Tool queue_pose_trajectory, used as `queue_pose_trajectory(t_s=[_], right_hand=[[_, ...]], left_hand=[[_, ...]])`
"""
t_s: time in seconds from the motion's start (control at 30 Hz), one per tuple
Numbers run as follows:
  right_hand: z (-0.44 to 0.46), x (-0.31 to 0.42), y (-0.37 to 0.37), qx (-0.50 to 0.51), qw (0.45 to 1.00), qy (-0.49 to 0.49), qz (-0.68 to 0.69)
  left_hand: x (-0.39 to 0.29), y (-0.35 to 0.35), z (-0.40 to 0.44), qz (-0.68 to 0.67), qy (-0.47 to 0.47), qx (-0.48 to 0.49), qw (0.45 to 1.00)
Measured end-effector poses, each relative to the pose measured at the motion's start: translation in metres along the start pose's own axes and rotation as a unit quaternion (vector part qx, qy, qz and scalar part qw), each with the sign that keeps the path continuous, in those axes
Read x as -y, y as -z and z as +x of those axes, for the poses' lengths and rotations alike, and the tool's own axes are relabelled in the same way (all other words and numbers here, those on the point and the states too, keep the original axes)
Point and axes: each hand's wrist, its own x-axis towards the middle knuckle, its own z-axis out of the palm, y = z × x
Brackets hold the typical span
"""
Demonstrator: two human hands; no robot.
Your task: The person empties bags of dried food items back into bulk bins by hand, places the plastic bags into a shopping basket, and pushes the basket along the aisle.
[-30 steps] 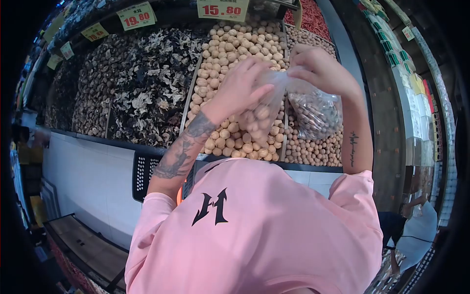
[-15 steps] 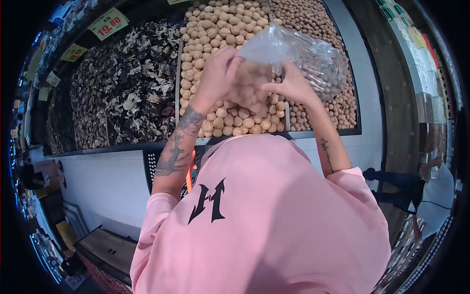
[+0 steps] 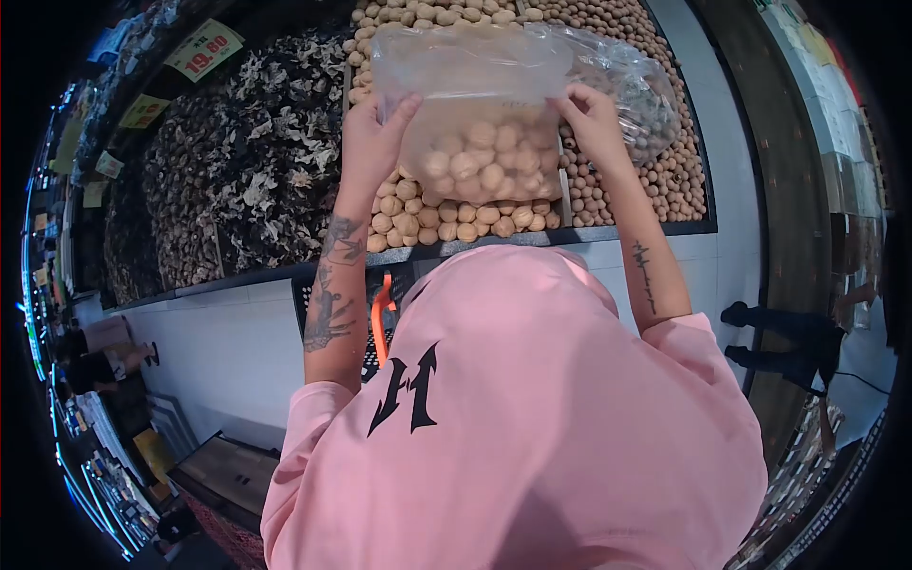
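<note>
A clear plastic bag (image 3: 480, 123) with several walnuts at its bottom is spread wide over the walnut bin (image 3: 418, 223). My left hand (image 3: 375, 138) pinches the bag's left side between thumb and fingers. On the opposite side, my right hand (image 3: 594, 123) grips the right edge near the top. A second clear bag (image 3: 641, 104), filled with small dark round items, lies just beyond my right hand on the bin of smaller brown nuts (image 3: 679, 185).
Left of the walnuts are bins of dried black fungus (image 3: 275, 142) and dried mushrooms (image 3: 180, 180). Price signs (image 3: 203, 50) stand behind them. A black basket with an orange handle (image 3: 382, 318) is below the counter edge. Another person (image 3: 788, 342) stands at the right.
The walnut bag went from gathered at its neck to stretched flat between my hands. My hands moved apart to its two sides. The view shifted slightly.
</note>
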Motion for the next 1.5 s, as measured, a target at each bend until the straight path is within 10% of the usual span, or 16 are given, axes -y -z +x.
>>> queue_pose_trajectory(t_s=[0.13, 0.2, 0.4, 0.47, 0.63, 0.73, 0.8, 0.97, 1.07, 1.27, 1.5], right_hand=[[-0.012, 0.009, 0.003, 0.021, 0.998, -0.014, 0.06], [-0.019, 0.058, 0.004, -0.125, 0.969, 0.192, -0.095], [-0.027, 0.149, -0.018, -0.043, 0.867, 0.437, -0.236], [-0.025, 0.132, -0.028, 0.133, 0.824, 0.352, -0.424], [-0.065, 0.14, -0.006, 0.239, 0.901, 0.314, -0.18], [-0.072, 0.122, 0.014, -0.022, 0.94, 0.33, -0.085], [-0.077, 0.062, 0.027, -0.162, 0.969, 0.17, -0.076], [-0.099, -0.013, -0.006, 0.101, 0.947, 0.007, -0.304], [-0.099, -0.036, -0.046, 0.015, 0.958, -0.045, -0.282], [-0.08, -0.042, -0.054, -0.002, 0.961, -0.054, -0.272], [-0.046, -0.031, -0.05, -0.038, 0.997, 0.011, -0.07]], left_hand=[[-0.003, 0.01, -0.012, -0.016, -0.029, -0.006, 0.999], [-0.009, 0.015, -0.014, -0.003, -0.022, -0.005, 1.0], [-0.031, 0.007, -0.022, -0.011, -0.059, 0.055, 0.997], [-0.03, 0.012, -0.024, 0.025, -0.06, 0.064, 0.996], [-0.001, 0.034, -0.032, 0.102, -0.032, 0.072, 0.992], [0.021, 0.039, -0.037, 0.129, 0.022, 0.124, 0.984], [0.052, 0.032, -0.041, 0.215, -0.085, 0.142, 0.962], [0.065, -0.008, -0.036, 0.234, -0.064, 0.166, 0.956], [0.088, -0.02, -0.022, 0.217, 0.009, 0.17, 0.961], [0.088, -0.033, 0.005, 0.26, -0.139, 0.048, 0.954], [0.096, -0.03, 0.033, 0.264, 0.015, 0.183, 0.947]])
